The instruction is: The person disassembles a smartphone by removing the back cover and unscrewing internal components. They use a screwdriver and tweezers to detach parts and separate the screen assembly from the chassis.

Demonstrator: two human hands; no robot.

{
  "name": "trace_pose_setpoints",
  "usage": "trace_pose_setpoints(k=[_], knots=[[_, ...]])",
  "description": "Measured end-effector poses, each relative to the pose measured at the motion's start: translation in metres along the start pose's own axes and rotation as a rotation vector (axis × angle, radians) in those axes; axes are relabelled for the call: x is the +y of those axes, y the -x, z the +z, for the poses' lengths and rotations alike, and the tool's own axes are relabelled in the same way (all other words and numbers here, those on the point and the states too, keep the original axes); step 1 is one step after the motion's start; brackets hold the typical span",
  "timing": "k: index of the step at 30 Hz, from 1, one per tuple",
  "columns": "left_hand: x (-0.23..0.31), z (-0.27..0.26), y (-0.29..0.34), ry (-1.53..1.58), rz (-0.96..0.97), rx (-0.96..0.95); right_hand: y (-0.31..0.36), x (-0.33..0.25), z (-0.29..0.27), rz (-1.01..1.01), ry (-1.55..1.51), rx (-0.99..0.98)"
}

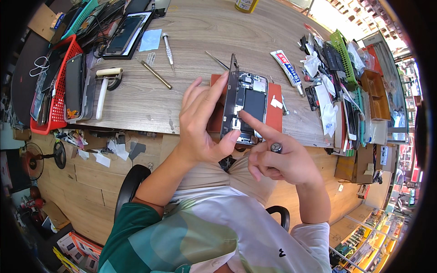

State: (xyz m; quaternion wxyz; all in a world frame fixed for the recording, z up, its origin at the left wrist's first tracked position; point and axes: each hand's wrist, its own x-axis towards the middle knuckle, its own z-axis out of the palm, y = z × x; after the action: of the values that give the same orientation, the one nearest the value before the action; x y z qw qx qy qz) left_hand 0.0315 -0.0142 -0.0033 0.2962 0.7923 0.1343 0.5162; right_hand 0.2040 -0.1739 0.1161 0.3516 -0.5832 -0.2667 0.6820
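Two grips are engaged on one opened phone at the middle of the bench's [191,43] near edge. The phone body [256,102], its internal parts exposed, sits over a reddish-brown mat [275,118]; whether it lies fully flat cannot be told. Its display panel [231,84] stands raised along the left side of the body, tilted steeply.

Left grip [199,125]: pinching the display panel, fingers behind it, thumb at its near end. Right grip [287,157]: index finger extended into the opening between panel and body, remaining fingers curled around a dark tool [276,147] with a round end cap. Whether that fingertip touches panel or body cannot be confirmed.

White scraps [276,102] lie on the mat's right portion. Beyond the phone, a thin metal tool [216,60] points toward the panel. Left of it are a brass-coloured rod [156,74], a silver screwdriver [169,52] and a light blue sheet [150,40]. A white-handled roller [104,93] and a red basket [54,102] occupy the near left corner. Right of the mat lies a white-and-blue tube [287,69]; a green basket [344,61] stands toward the right edge.
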Motion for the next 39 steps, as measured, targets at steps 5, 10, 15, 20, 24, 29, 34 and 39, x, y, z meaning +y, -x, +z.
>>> trace_pose_setpoints(k=[5,10,15,20,24,29,34,39], knots=[[-0.001,-0.001,0.001,0.005,0.001,-0.009,0.0,-0.005,0.002,-0.069,0.412,0.081],[-0.002,0.0,0.001,-0.002,0.007,-0.008,0.0,-0.018,0.008,-0.175,0.881,0.16],[-0.003,0.0,0.002,-0.007,0.012,-0.002,-0.006,-0.034,0.01,-0.199,1.057,0.172],[-0.003,0.0,0.002,-0.02,0.015,-0.006,-0.013,-0.037,0.009,-0.33,1.137,0.211],[-0.003,0.0,0.001,-0.016,0.016,-0.009,-0.026,-0.035,-0.001,-0.395,1.073,0.243],[-0.004,0.001,0.002,-0.016,0.025,-0.004,-0.051,-0.055,-0.014,-0.136,0.827,0.2],[-0.005,0.002,0.002,-0.011,0.031,0.001,-0.047,-0.075,-0.008,-0.021,0.741,0.244],[0.003,0.002,0.0,-0.02,-0.001,-0.012,-0.024,-0.052,-0.033,-0.272,0.612,0.398]])
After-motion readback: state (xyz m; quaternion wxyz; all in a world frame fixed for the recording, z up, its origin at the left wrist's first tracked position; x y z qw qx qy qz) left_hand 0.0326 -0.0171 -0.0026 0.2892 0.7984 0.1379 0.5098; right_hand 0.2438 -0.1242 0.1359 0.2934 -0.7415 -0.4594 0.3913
